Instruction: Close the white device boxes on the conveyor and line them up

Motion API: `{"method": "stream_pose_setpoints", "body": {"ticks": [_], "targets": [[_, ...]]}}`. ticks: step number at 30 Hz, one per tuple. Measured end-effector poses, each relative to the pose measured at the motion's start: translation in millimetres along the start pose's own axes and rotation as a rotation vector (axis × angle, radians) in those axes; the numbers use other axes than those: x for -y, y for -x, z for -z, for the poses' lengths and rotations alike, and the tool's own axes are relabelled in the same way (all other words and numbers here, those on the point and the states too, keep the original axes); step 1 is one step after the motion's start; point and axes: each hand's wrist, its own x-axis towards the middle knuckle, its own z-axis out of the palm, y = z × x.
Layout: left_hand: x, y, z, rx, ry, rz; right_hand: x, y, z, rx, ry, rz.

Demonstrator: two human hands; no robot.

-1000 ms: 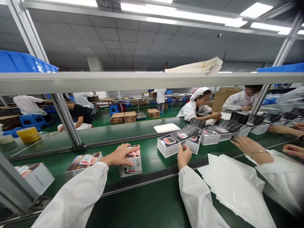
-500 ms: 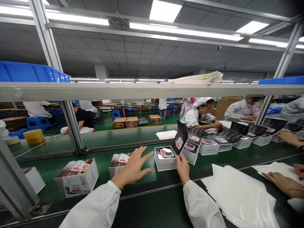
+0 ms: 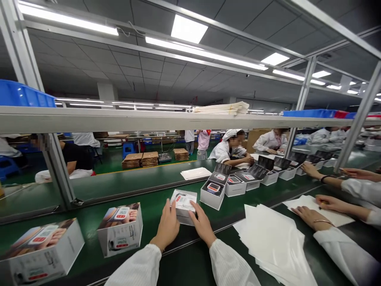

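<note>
A white box (image 3: 183, 203) with a pale printed top sits on the green belt in front of me. My left hand (image 3: 166, 226) grips its left side, the fingertips reaching the top edge. From the other side my right hand (image 3: 203, 223) holds it, fingers bent over the right edge. Just beyond my right hand stands an open white box (image 3: 212, 194), its dark lid raised and a device with a red-marked screen inside. To the left, two closed boxes with photo-printed tops, a nearer box (image 3: 44, 250) and another box (image 3: 120, 228), rest on the belt.
More open boxes (image 3: 250, 180) line up to the right. White sheets (image 3: 270, 234) lie in a fanned stack at the right front; a co-worker's hands (image 3: 315, 216) rest on paper beyond. A metal post (image 3: 61, 171) and an overhead shelf (image 3: 119, 120) frame the belt.
The lid of the box before me has come down. My left hand has moved onto that box, and my right hand has shifted to its right side. The view has turned right.
</note>
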Motion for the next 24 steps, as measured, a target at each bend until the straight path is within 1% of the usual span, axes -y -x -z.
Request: {"method": "stream_pose_setpoints", "body": {"ticks": [2,3,5,7,9,12,15,17,20,21,22,24], "targets": [[7.5,6.1,-3.1,-0.031,0.155,0.080,0.1,-3.0,-4.8,-0.015,-0.072,0.013],[10.1,9.4,-1.0,-0.027,0.211,0.084,-0.2,-4.7,-6.1,-0.023,-0.106,0.008],[12.9,15.8,9.2,-0.015,0.277,0.026,-2.0,-8.7,-6.4,-0.038,-0.173,-0.030],[12.4,20.4,25.3,-0.014,0.290,-0.066,-6.0,-13.6,-4.9,-0.063,-0.255,-0.096],[8.8,21.1,44.6,-0.015,0.220,-0.170,-10.8,-18.8,-4.6,-0.099,-0.367,-0.161],[-0.7,13.0,75.5,-0.009,0.000,-0.282,-14.9,-24.6,-10.5,-0.128,-0.571,-0.213],[-10.7,-1.8,104.1,0.049,-0.163,-0.353,-12.3,-25.3,-21.5,-0.054,-0.699,-0.186],[-14.5,-10.0,119.2,0.143,-0.193,-0.376,-9.0,-22.7,-26.9,-0.010,-0.654,-0.169],[-11.7,-14.2,134.3,0.288,-0.232,-0.342,-6.4,-17.5,-23.6,-0.054,-0.408,-0.217],[-8.5,-13.6,137.6,0.315,-0.254,-0.317,-6.8,-16.9,-18.2,-0.095,-0.313,-0.238],[-4.3,-12.5,140.4,0.334,-0.273,-0.291,-8.1,-17.8,-10.5,-0.169,-0.226,-0.260],[5.8,-9.9,145.2,0.371,-0.295,-0.246,-13.7,-25.4,10.9,-0.383,-0.094,-0.303]]}}
